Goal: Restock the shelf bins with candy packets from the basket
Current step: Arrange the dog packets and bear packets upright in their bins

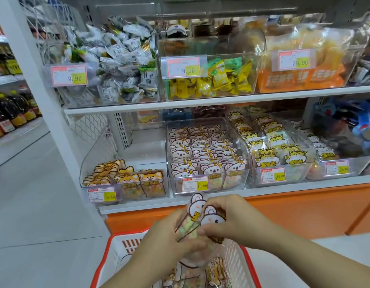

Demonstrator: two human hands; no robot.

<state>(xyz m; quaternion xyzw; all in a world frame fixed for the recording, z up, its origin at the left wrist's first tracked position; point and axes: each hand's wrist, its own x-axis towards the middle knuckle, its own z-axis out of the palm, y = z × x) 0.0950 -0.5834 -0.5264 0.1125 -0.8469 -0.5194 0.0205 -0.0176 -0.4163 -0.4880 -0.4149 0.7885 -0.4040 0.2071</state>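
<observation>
Both hands hold a small bunch of candy packets (197, 215) with white bear faces, just above the basket (109, 244). My left hand (169, 240) grips them from below and my right hand (234, 217) pinches them from the right. The basket is white with a red rim and still holds several packets (213, 271). On the lower shelf stand clear bins: a partly filled fox-packet bin (126, 179) at the left, a full koala-packet bin (205, 156) in the middle, and a yellow cat-packet bin (277, 150) to its right.
The upper shelf (200, 101) carries bins of grey-white, yellow and orange sweets with price tags. An orange base panel (304, 210) runs under the lower shelf. A white upright post (45, 100) stands at the left, with bottles (11, 113) on a far shelf behind it.
</observation>
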